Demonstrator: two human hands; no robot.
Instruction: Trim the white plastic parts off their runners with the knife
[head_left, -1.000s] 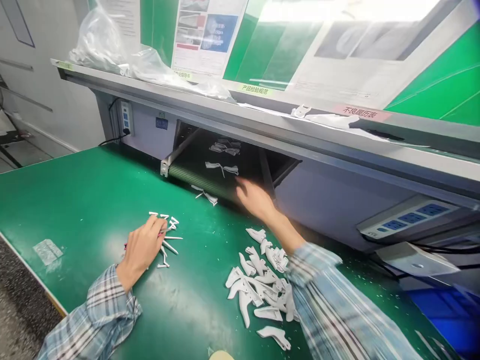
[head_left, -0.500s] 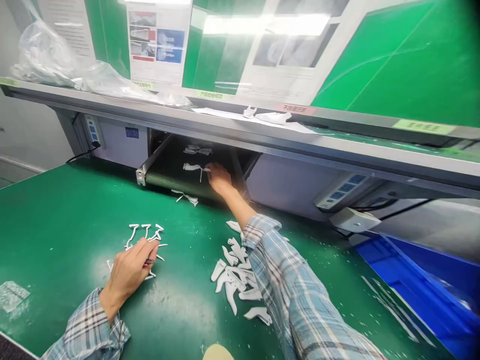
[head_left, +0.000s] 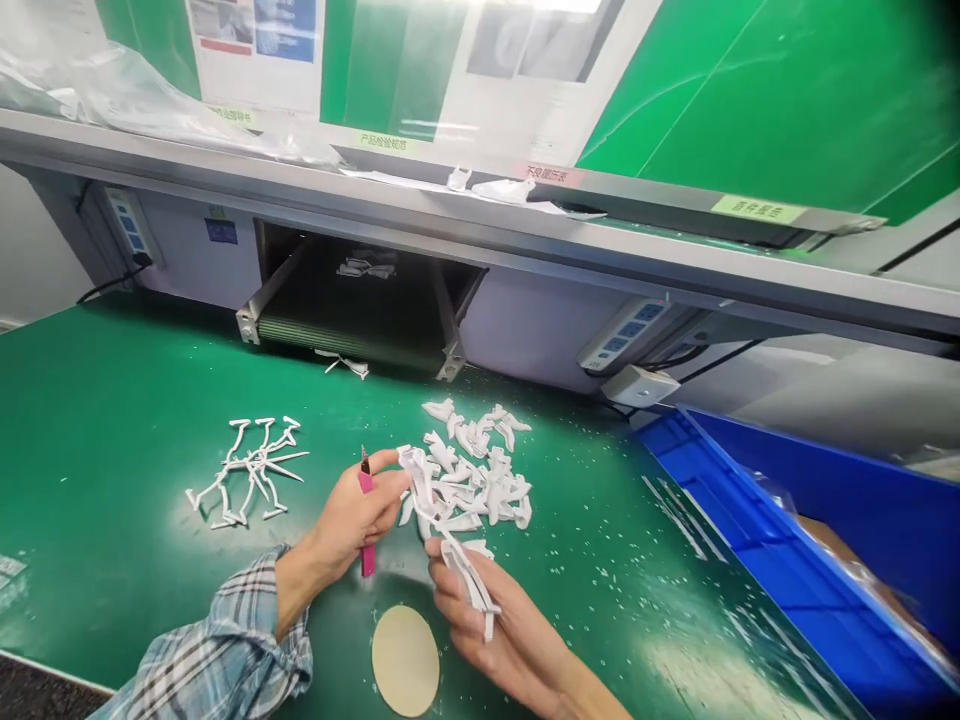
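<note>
Both hands meet over the green bench. My left hand (head_left: 358, 525) is closed round a pink utility knife (head_left: 367, 545), its blade end up, and finger and thumb pinch the upper end of a white plastic moulding (head_left: 420, 480). My right hand (head_left: 502, 620) grips the lower piece of that moulding, which has two pieces joined by a thin runner. Just behind lies a pile of loose white plastic pieces (head_left: 495, 490). To the left rest white branching sprues (head_left: 255, 462). A round cream disc (head_left: 406, 660) is on the bench below my hands.
A conveyor belt (head_left: 352, 325) comes through the opening ahead, with more white mouldings (head_left: 367, 268) on it. Another moulding (head_left: 343, 364) lies at its front end. A shelf (head_left: 420, 205) spans above. To the right stands a blue bin (head_left: 750, 510), near a power strip (head_left: 626, 333).
My right hand has come back from the conveyor with a white moulding. My left hand has left the sprues and moved right to the moulding, still holding the knife. The view has shifted.
</note>
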